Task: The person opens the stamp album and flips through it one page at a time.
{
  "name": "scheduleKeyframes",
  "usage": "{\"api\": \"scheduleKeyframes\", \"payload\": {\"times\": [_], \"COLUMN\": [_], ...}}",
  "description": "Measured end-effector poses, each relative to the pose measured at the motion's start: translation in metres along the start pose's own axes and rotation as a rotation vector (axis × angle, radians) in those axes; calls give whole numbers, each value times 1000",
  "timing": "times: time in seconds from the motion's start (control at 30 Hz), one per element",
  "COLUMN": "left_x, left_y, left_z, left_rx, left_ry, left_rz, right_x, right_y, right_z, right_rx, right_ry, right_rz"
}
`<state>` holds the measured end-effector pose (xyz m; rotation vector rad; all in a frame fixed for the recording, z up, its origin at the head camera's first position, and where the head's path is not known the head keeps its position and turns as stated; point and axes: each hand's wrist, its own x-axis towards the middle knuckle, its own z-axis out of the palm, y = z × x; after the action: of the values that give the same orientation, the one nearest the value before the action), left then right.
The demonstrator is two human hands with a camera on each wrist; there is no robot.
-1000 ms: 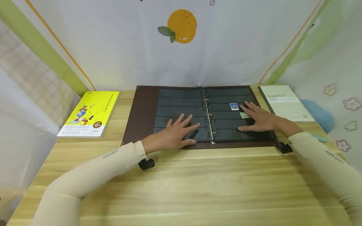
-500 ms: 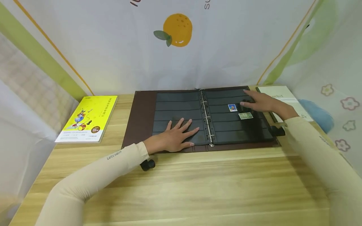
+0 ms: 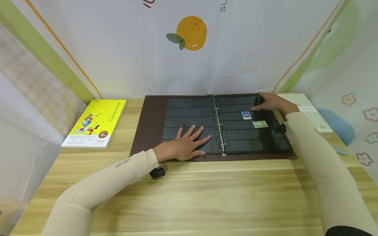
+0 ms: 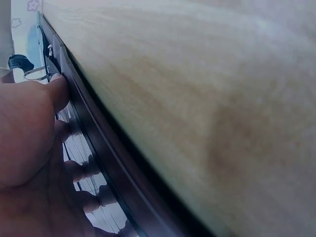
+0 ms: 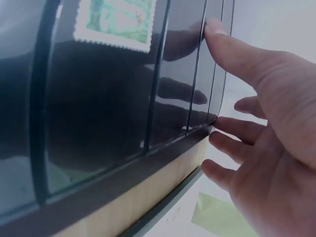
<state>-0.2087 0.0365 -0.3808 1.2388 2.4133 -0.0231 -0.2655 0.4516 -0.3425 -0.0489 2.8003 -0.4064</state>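
Observation:
A brown ring-binder stamp album [image 3: 149, 126] lies spread on the table, its black pocket pages divided into horizontal strips. My left hand [image 3: 186, 146] rests flat with spread fingers on the lower part of the left page [image 3: 189, 109]. Over at the upper right corner of the right page [image 3: 239, 141], my right hand [image 3: 270, 101] has its thumb over the page and its other fingertips at the outer edge, as the right wrist view shows. A blue stamp [image 3: 246, 115] and a green stamp [image 3: 260, 124] sit in that page's strips.
A yellow book [image 3: 98, 119] lies to the left of the album. On the right is a pale notepad [image 3: 316, 118], partly behind my right hand, with a blue fluffy thing [image 3: 339, 126] beyond it. A printed white curtain [image 3: 127, 49] hangs along the table's back.
My right hand has lifted from beside the stamps and moved up to the right page's upper corner, uncovering the green stamp. The left hand stays on the left page.

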Motion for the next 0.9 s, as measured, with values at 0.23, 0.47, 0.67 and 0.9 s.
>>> {"api": "scheduleKeyframes", "payload": {"times": [0.23,0.47,0.67,0.9], "left_x": [2,3,6,9], "left_y": [0,3,7,10], "left_z": [2,2,-1,-5], "left_rx": [-1,-2,7,4], "left_ry": [-1,-2,-10,-7], "left_rz": [-7,-11,12,22], "right_x": [3,0,-9,-21], "right_y": [-2,1,2,3], "right_z": [-2,1,3,-2], "right_rx": [-7,118,251,330], "right_ry": [50,134,273,317], "right_rz": [0,86,164,209]}}
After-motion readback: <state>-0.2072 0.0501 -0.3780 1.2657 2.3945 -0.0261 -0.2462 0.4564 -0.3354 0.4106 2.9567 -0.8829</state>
